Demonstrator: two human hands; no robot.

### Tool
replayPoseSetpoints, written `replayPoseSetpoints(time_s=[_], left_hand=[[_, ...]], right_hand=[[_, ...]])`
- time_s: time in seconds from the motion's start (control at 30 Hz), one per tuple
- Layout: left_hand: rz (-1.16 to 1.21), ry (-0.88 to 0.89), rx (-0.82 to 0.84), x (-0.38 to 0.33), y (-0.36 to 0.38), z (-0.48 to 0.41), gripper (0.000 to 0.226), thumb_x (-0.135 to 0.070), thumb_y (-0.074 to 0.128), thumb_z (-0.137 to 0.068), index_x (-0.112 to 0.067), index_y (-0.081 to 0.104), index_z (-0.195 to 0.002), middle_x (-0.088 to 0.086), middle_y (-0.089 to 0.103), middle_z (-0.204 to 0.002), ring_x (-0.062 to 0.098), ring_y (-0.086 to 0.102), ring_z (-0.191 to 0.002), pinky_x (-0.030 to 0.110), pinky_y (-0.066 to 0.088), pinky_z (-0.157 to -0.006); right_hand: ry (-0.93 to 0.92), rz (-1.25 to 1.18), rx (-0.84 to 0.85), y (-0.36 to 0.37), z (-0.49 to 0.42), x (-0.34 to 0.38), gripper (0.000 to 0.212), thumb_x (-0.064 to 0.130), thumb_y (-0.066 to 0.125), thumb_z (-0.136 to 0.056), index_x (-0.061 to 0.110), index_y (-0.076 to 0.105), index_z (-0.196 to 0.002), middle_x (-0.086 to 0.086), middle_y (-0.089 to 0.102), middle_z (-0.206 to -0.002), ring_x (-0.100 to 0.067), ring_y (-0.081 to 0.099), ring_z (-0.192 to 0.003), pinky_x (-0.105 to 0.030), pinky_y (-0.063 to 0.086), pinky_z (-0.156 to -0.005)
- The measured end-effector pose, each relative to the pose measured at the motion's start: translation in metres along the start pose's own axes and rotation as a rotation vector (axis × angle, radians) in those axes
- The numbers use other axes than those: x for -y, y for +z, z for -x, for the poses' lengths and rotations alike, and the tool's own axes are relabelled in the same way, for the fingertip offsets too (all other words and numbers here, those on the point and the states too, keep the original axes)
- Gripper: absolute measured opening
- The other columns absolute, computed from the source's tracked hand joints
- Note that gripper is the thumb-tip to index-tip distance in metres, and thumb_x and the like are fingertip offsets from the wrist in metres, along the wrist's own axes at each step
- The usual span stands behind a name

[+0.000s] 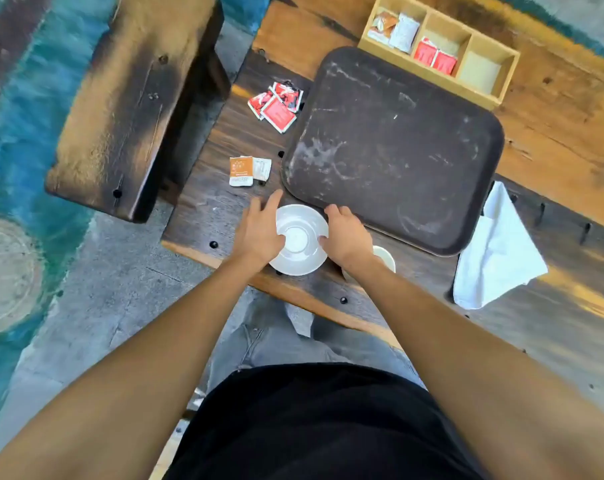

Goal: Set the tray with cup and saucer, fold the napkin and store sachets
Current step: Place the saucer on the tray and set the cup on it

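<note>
A white saucer (298, 237) lies on the table by the near edge, just left of the dark brown tray (397, 143). My left hand (259, 233) grips its left rim and my right hand (345, 237) grips its right rim. A white cup (385, 257) stands behind my right wrist, mostly hidden. The white napkin (498, 251) lies crumpled at the tray's right corner. Red sachets (278, 102) and an orange and a white sachet (246, 170) lie loose left of the tray. A wooden organiser (484, 88) beyond the tray holds more sachets.
A dark wooden bench (134, 109) stands to the left of the table (553, 126). The organiser's right compartment holds nothing. The floor to the left is blue and grey.
</note>
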State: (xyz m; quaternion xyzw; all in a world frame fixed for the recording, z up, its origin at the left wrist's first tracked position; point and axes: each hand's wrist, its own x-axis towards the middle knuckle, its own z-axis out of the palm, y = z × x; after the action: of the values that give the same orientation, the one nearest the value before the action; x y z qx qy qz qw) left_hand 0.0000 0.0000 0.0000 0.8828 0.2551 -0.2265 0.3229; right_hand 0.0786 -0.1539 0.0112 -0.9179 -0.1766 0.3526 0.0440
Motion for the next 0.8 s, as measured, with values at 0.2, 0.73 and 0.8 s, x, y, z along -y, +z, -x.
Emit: replayPoseSetpoints(time_s=[0.2,0.73,0.8], left_hand=[[0.123,-0.221,-0.174,0.016,0.020,0.001,0.058,0.004,0.054,-0.089,-0.019,0.051,-0.141,0.017,0.053,-0.134,0.041,0.059,-0.115,0.051,0.054,-0.088],[0.608,-0.197,-0.247,0.019,0.013,-0.020,0.017,-0.023,0.057,-0.098,-0.018,0.072,-0.106,-0.001,0.069,-0.090,0.017,0.064,-0.085,0.034,0.050,-0.080],[0.597,-0.091,-0.291,0.025,0.010,-0.025,0.021,-0.028,0.053,-0.100,-0.017,0.070,-0.106,0.001,0.067,-0.094,0.014,0.062,-0.085,0.037,0.052,-0.082]], right_hand=[[0.062,-0.029,0.044,0.013,-0.013,-0.001,0.035,0.006,0.055,-0.095,0.009,0.046,-0.129,-0.016,0.061,-0.126,-0.041,0.062,-0.113,-0.044,0.049,-0.082],[0.167,-0.403,0.018,-0.002,-0.038,-0.015,0.027,-0.003,0.043,-0.086,0.005,0.055,-0.109,-0.022,0.066,-0.110,-0.043,0.063,-0.097,-0.051,0.058,-0.085],[0.188,-0.456,-0.025,-0.011,-0.044,-0.024,0.027,-0.004,0.044,-0.085,0.005,0.057,-0.107,-0.021,0.067,-0.108,-0.044,0.065,-0.099,-0.056,0.059,-0.085]])
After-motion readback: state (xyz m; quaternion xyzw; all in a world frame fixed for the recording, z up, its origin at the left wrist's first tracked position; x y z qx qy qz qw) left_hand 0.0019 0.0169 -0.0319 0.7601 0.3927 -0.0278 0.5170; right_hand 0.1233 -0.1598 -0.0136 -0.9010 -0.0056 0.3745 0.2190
